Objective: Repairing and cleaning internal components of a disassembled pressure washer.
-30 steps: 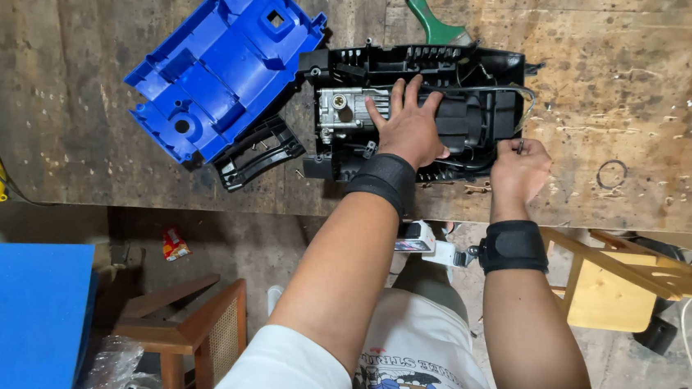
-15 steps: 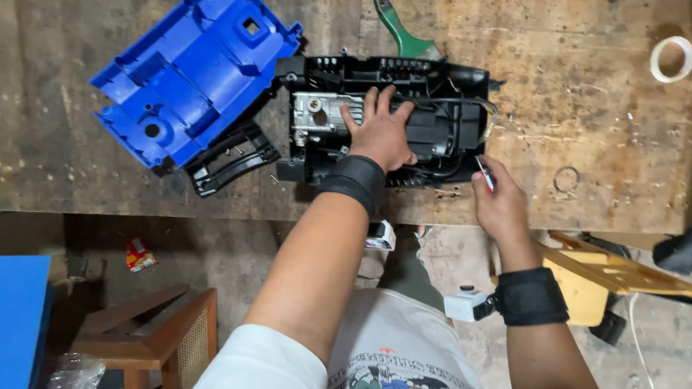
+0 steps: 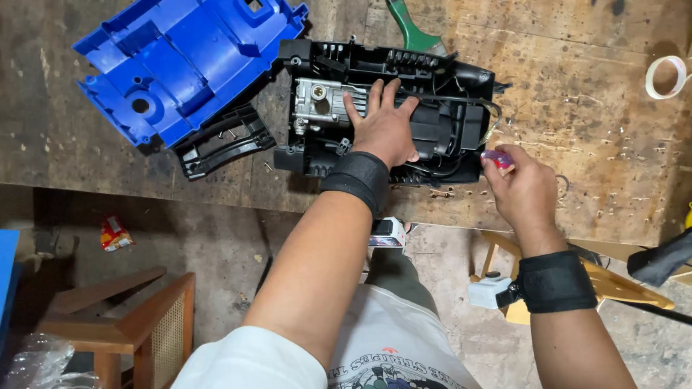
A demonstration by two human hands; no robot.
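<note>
Fingers (image 3: 374,98) of the left hand (image 3: 384,127) lie spread and flat, pressing down on the middle of the open black machine housing (image 3: 462,80), palm over the dark motor block (image 3: 442,128) and fingertips reaching toward the silver metal pump head (image 3: 324,102). That hand grips nothing; it just pins the unit to the bench. Over on the other side, the right hand (image 3: 523,192) is curled tight around a small tool with a red and blue handle (image 3: 497,158), only the tip of that handle peeking out past the knuckles, pointing left at the housing's right end. Its working end is hidden, so what kind of tool it is can't be told.

Housing sits on the worn wooden workbench (image 3: 600,99), close to the near edge, long axis running left to right, pump head at the left, wiring and motor toward the right. Its open side faces up. Just beside it to the left lies the blue plastic cover (image 3: 184,50), tilted on a diagonal, hollow side up, with a black ribbed grille piece (image 3: 227,140) poking out from under its lower corner. Behind the housing, a green-handled paintbrush (image 3: 405,22) slants up and away. Both wrists wear black straps (image 3: 557,281).
</note>
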